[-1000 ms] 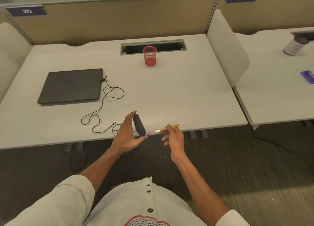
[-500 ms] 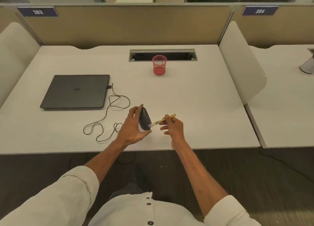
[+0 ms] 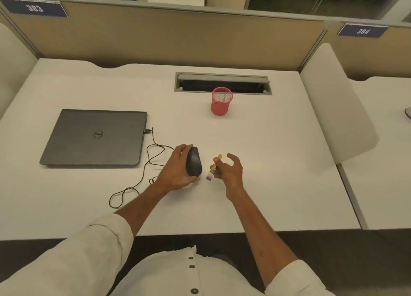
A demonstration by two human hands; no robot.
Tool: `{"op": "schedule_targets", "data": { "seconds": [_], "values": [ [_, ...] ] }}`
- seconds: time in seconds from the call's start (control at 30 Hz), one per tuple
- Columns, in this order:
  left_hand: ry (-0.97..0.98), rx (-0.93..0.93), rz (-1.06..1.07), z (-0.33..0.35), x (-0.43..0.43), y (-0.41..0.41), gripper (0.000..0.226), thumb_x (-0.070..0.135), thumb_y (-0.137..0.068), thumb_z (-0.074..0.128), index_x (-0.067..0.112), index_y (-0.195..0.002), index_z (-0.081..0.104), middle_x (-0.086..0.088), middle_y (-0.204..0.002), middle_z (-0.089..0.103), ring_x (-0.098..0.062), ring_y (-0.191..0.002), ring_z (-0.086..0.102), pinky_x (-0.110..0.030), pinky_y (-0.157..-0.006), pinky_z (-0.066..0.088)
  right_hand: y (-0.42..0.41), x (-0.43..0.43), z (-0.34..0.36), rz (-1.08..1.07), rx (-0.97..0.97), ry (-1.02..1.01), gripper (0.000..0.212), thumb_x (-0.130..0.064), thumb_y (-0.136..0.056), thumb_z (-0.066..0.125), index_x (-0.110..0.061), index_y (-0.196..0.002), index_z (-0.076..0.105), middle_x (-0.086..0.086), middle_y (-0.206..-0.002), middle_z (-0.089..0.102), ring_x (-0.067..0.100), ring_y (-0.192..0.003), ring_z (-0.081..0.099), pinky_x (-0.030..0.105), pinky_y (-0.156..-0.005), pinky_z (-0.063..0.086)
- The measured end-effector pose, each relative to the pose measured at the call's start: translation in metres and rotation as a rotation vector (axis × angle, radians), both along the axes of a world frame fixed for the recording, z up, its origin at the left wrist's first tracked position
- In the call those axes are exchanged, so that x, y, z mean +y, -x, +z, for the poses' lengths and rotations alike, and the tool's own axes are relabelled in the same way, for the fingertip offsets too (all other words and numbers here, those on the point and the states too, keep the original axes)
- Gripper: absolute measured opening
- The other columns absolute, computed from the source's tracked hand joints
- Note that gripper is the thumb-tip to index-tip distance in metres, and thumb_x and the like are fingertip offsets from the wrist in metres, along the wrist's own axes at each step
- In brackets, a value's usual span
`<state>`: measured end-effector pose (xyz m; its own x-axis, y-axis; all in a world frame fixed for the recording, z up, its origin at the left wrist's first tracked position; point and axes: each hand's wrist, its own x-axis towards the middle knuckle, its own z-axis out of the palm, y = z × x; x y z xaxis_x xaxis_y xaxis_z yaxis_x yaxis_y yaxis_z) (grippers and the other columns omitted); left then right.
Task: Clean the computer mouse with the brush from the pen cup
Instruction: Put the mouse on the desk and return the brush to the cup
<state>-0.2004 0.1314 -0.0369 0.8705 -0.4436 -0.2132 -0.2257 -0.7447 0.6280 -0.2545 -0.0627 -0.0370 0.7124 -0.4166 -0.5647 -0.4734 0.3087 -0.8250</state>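
Observation:
My left hand [image 3: 175,171] grips a black computer mouse [image 3: 194,161], tilted up on its side over the white desk [image 3: 278,162]. Its thin black cable [image 3: 142,178] loops left to the laptop. My right hand [image 3: 229,170] pinches a small brush [image 3: 213,167] with a yellow handle and pale purple bristles pointing down toward me. The bristles sit a short gap to the right of the mouse, not touching it. A red mesh pen cup [image 3: 220,101] stands upright farther back on the desk, with nothing visibly sticking out of it.
A closed dark laptop [image 3: 95,136] lies at the left. A grey cable slot [image 3: 223,82] is cut in the desk behind the cup. A white side panel [image 3: 333,109] divides off the neighbouring desk on the right. Beige partitions line the back.
Both hands have moved from the desk's front edge inward over the desk. The brush bristles, earlier against the mouse, now stand apart from it. The brush handle has turned more upright.

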Motion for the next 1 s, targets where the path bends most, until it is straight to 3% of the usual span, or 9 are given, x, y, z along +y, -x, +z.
{"op": "schedule_targets", "data": {
  "seconds": [0.1, 0.23, 0.4, 0.57, 0.73, 0.9, 1.0],
  "values": [
    [-0.013, 0.03, -0.04, -0.002, 0.0, -0.017, 0.118, 0.043, -0.075, 0.096, 0.017, -0.166, 0.025, -0.004, -0.167, 0.028, -0.027, -0.15, 0.04, -0.039, -0.124, 0.044, -0.012, 0.001, -0.001, 0.035, -0.026, 0.055, 0.032, -0.018, -0.099, 0.078, -0.015, -0.125, 0.059, 0.024, -0.092, 0.08, 0.034, -0.077, 0.072, 0.047, -0.082, 0.062],
    [-0.021, 0.062, -0.071, -0.005, -0.004, -0.034, 0.119, 0.041, -0.076, 0.096, 0.013, -0.167, 0.025, -0.007, -0.168, 0.033, -0.027, -0.152, 0.04, -0.04, -0.127, 0.038, -0.026, 0.0, -0.001, 0.078, -0.01, 0.024, 0.02, -0.014, -0.101, 0.075, 0.0, -0.114, 0.073, 0.023, -0.095, 0.081, 0.034, -0.076, 0.075, 0.055, -0.091, 0.063],
    [-0.057, 0.037, -0.076, -0.012, -0.008, -0.053, 0.121, 0.051, -0.075, 0.094, 0.016, -0.168, 0.026, -0.005, -0.171, 0.034, -0.026, -0.157, 0.035, -0.04, -0.131, 0.029, -0.037, -0.007, -0.001, 0.082, -0.012, -0.117, 0.01, -0.007, -0.104, 0.066, -0.003, -0.107, 0.075, 0.024, -0.103, 0.081, 0.029, -0.076, 0.074, 0.033, -0.076, 0.059],
    [-0.112, -0.011, -0.127, -0.02, -0.011, -0.065, 0.121, 0.061, -0.077, 0.09, 0.019, -0.17, 0.024, -0.002, -0.174, 0.031, -0.024, -0.164, 0.024, -0.039, -0.136, 0.018, -0.046, -0.021, -0.002, 0.14, -0.049, -0.142, 0.019, -0.001, -0.097, 0.066, -0.004, -0.114, 0.074, 0.021, -0.108, 0.081, 0.028, -0.081, 0.076, 0.033, -0.079, 0.057],
    [-0.125, -0.013, -0.163, -0.024, -0.012, -0.071, 0.12, 0.061, -0.079, 0.088, 0.021, -0.171, 0.021, 0.001, -0.175, 0.028, -0.023, -0.167, 0.016, -0.04, -0.136, 0.017, -0.058, -0.029, -0.006, 0.215, -0.093, -0.047, 0.032, -0.02, -0.093, 0.082, -0.001, -0.116, 0.072, 0.018, -0.102, 0.083, 0.027, -0.076, 0.074, 0.032, -0.072, 0.057],
    [-0.115, 0.001, -0.165, -0.025, -0.01, -0.071, 0.123, 0.067, -0.08, 0.084, 0.021, -0.172, 0.018, 0.0, -0.178, 0.021, -0.021, -0.167, 0.015, -0.042, -0.137, 0.015, -0.064, -0.03, -0.015, 0.305, -0.121, 0.139, 0.022, -0.027, -0.106, 0.07, -0.006, -0.11, 0.065, 0.014, -0.084, 0.081, 0.025, -0.064, 0.069, 0.032, -0.064, 0.052],
    [-0.067, -0.019, -0.11, -0.024, -0.01, -0.071, 0.11, 0.07, -0.089, 0.073, 0.021, -0.172, 0.019, 0.002, -0.179, 0.02, -0.018, -0.167, 0.015, -0.045, -0.137, 0.015, -0.068, -0.031, -0.016, 0.342, -0.148, 0.22, 0.017, -0.026, -0.109, 0.064, -0.01, -0.104, 0.06, 0.015, -0.077, 0.077, 0.025, -0.059, 0.066, 0.025, -0.059, 0.05]
  ]
}}
